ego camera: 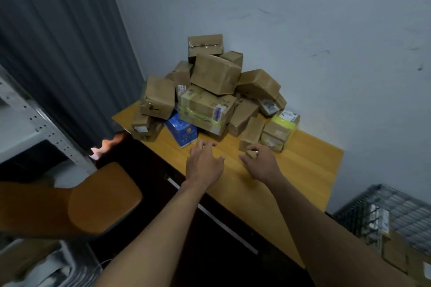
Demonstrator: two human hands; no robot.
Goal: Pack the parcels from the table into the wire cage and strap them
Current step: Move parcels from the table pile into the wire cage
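Several brown cardboard parcels lie heaped against the wall at the back of a wooden table. A blue box sits at the heap's front left, and a parcel with yellow tape at its front right. My left hand hovers over the tabletop just in front of the blue box, fingers spread and holding nothing. My right hand hovers with loosely curled fingers just in front of a narrow brown parcel; whether it touches it I cannot tell. The wire cage stands at the lower right with a parcel inside.
A brown padded chair seat stands left of the table. A grey curtain hangs at the left, with a white metal shelf beside it. Dark drawer fronts run below the table edge.
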